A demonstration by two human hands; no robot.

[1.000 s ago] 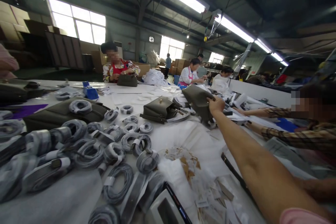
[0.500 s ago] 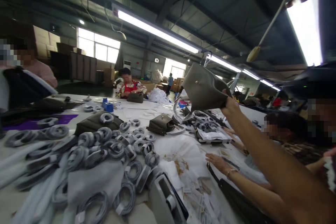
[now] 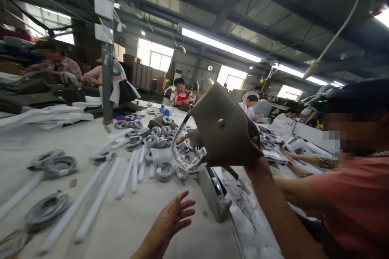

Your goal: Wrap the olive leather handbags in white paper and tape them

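My right hand (image 3: 257,165) grips the lower right edge of a dark olive handbag (image 3: 226,133), holding it up above the table. The bag has a small gold clasp on its front. A strap (image 3: 176,151) in pale wrapping loops out from its left side. My left hand (image 3: 174,215) is empty, fingers apart, over the white table (image 3: 127,226). It is nearest to a grey tape dispenser (image 3: 209,196) on its right. Part of my right hand's grip is hidden behind the bag.
Coiled wrapped straps (image 3: 60,165) and long white tubes (image 3: 94,206) lie across the table at left. A grey post (image 3: 107,68) stands at its left side. A co-worker in a salmon shirt (image 3: 352,194) is close on my right. Papers (image 3: 243,198) lie beyond the dispenser.
The view has swung left. The handbag is now nearer and shows its front and looped strap more fully. My left hand has come into view, open.
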